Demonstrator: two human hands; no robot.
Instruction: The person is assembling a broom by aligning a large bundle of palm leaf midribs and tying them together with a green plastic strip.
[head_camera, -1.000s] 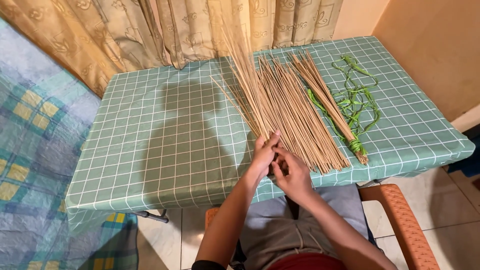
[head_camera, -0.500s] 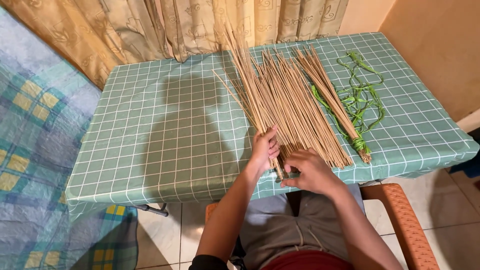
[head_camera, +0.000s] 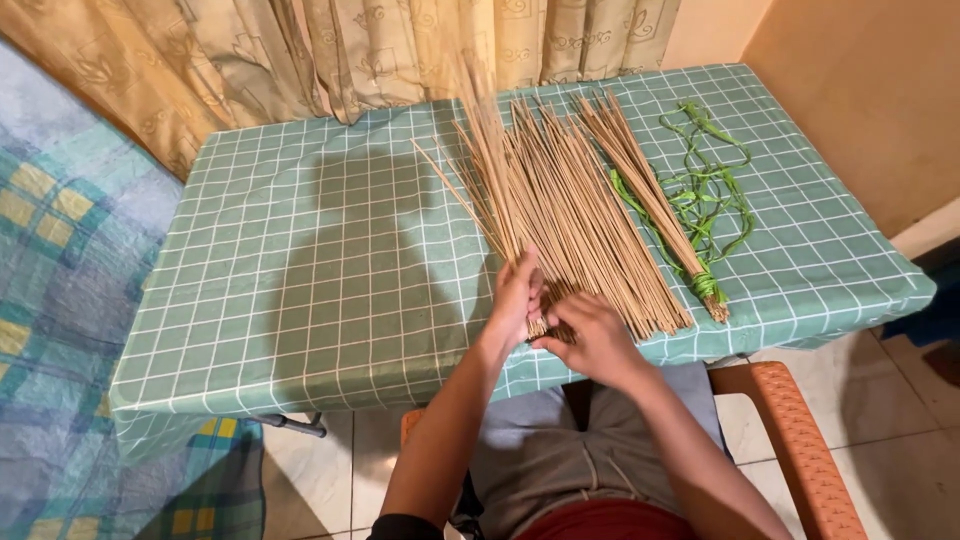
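A green checked table (head_camera: 300, 260) carries loose tan sticks (head_camera: 575, 215) fanned toward 12 o'clock. At 2 o'clock lies 1 tied bundle (head_camera: 655, 205) with green strips (head_camera: 715, 195). The left hand (head_camera: 517, 300) grips several stick ends; the right hand (head_camera: 590, 335) pinches others.

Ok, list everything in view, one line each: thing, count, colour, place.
loose thin sticks: many, tan, fanned over the middle of the table
tied stick bundle: one, tan, right of the loose sticks, bound at its near end
green strips: several, green, tangled beside the bundle
tablecloth: one, green with white grid, covers the table
curtain: one, beige patterned, behind the table
checked fabric: one, blue and yellow, far left
chair: one, orange, under the person
left hand: grip closed around a bunch of sticks at the near edge
right hand: on the near stick ends beside it; grip unclear
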